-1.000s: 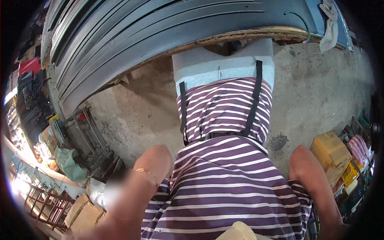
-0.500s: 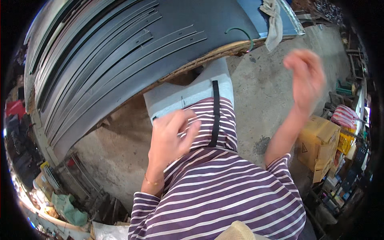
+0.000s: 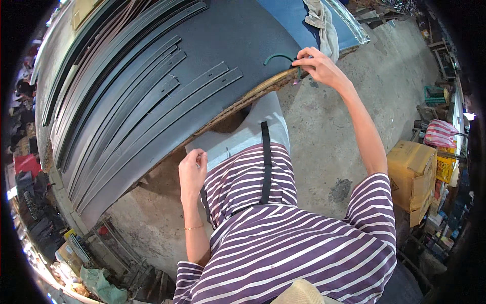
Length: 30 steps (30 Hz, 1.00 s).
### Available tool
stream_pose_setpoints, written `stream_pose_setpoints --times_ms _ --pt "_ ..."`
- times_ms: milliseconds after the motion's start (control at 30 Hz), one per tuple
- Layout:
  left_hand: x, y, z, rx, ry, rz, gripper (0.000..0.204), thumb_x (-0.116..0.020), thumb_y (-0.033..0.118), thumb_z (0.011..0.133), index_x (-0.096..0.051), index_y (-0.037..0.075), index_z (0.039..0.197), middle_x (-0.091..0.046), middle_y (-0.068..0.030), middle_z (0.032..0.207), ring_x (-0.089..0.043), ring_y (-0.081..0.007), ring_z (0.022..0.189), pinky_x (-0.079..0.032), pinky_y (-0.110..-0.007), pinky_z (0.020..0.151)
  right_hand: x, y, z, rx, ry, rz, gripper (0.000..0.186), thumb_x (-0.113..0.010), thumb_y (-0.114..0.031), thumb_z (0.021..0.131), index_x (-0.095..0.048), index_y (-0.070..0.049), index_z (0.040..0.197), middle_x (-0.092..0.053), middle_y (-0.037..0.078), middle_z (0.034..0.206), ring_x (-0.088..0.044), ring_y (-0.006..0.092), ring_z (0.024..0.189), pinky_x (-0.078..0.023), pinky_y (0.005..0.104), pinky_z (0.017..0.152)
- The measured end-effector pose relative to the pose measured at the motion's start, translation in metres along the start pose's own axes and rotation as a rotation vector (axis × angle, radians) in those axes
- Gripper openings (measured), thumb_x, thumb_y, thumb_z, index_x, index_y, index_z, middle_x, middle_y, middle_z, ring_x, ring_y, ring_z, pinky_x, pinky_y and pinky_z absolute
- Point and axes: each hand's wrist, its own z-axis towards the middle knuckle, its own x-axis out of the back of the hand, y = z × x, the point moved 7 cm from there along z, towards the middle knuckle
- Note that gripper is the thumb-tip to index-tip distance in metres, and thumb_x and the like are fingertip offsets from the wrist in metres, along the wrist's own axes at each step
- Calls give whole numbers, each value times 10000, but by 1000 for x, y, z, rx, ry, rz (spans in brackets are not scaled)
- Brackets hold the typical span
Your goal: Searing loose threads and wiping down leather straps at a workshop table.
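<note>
right hand (image 3: 316,66) pinching the green curved strip (image 3: 277,56) at the counter (image 3: 243,40) edge; left hand (image 3: 192,169) curled against the apron (image 3: 243,137), holding nothing; dark strips (image 3: 152,96) lie in rows, this one looks barely begun

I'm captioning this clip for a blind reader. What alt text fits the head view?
Looking down, a person in a striped shirt reaches the right hand to a thin green curved strip at the edge of a dark table laid with long black strips. The left hand rests on a grey apron at the waist.
</note>
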Motion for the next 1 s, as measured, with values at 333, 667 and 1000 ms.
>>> stream_pose_setpoints --times_ms 333,667,1000 --pt "-12 29 28 -156 8 -126 104 -589 76 803 -592 -21 839 -582 -115 674 -528 -184 571 -437 -286 568 7 -6 -18 78 267 113 226 -619 76 694 -668 -40 881 -557 58 824 -534 187 739 -447 288 619" --pt "-30 140 120 -352 -29 -172 102 -571 61 815 -590 -38 827 -565 -78 632 -504 -105 575 -426 -245 575 40 6 -73 -371 1012 462 163 -579 68 792 -635 16 936 -558 31 843 -515 81 728 -415 198 633" --pt "-177 303 181 -948 -218 104 517 -661 313 725 -503 23 1123 -398 -195 1283 -375 -355 1186 -334 -412 970 14 33 -259 -819 1444 996 185 -525 -110 890 -570 -18 1045 -600 50 910 -600 146 836 -521 270 668"
